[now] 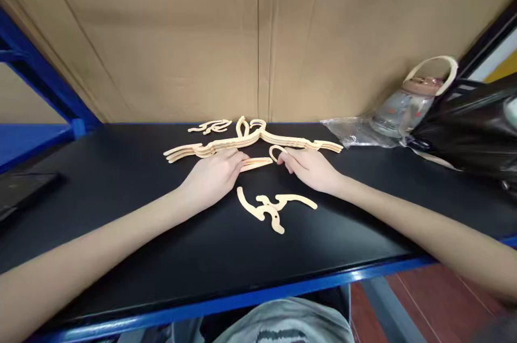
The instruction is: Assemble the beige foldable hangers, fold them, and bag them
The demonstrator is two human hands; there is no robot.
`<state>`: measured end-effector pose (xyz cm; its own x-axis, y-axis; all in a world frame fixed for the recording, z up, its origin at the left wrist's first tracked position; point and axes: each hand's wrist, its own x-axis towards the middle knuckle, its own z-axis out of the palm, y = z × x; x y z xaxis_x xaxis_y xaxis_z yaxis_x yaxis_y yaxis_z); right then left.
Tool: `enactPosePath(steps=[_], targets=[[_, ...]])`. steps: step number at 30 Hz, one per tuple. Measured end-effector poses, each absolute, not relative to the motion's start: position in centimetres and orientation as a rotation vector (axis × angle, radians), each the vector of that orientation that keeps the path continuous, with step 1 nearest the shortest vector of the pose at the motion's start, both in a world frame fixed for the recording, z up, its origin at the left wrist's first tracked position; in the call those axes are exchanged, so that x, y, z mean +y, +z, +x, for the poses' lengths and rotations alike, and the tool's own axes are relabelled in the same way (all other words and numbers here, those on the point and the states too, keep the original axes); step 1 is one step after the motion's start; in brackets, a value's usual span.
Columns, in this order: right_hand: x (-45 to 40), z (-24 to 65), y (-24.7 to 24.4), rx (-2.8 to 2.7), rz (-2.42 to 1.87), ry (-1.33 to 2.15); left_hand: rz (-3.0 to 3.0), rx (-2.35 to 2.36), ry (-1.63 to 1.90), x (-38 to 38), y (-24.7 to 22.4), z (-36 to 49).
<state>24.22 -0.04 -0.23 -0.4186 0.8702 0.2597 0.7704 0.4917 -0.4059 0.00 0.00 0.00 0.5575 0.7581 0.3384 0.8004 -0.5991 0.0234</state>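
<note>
My left hand (216,173) rests palm down on the black table (121,208), its fingertips on a cream plastic strip (258,163). My right hand (309,168) pinches the hook-shaped end (277,152) of that same piece. Just behind both hands lies a stack of cream hangers (250,141) with arms spread left and right. Two loose curved hanger pieces (272,208) lie in front of my hands, between my forearms. A few small cream parts (210,127) sit at the back left.
A cardboard wall (258,36) closes the back. At the right stand a clear jug with a cream handle (407,106), crumpled clear plastic (351,133) and a black plastic bag (468,133). A blue frame (44,90) borders the left; a dark flat object (24,187) lies there.
</note>
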Motion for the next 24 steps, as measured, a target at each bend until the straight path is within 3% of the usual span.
enactPosePath(steps=[8,13,19,24], targets=[[0.3,24.2,-0.6,-2.338,-1.278,0.286,-2.741,-1.539,-0.609,0.0,0.1,0.1],[0.3,24.4,-0.6,-2.361,-1.282,0.275,-2.907,-1.744,-0.849,1.2,0.3,-0.3],[0.3,24.5,-0.6,-2.377,-1.294,0.254,-2.948,-2.324,-1.380,2.1,0.6,-0.7],[0.3,24.5,-0.7,-2.402,-1.285,0.234,-2.911,-2.417,-1.555,2.1,0.8,-0.7]])
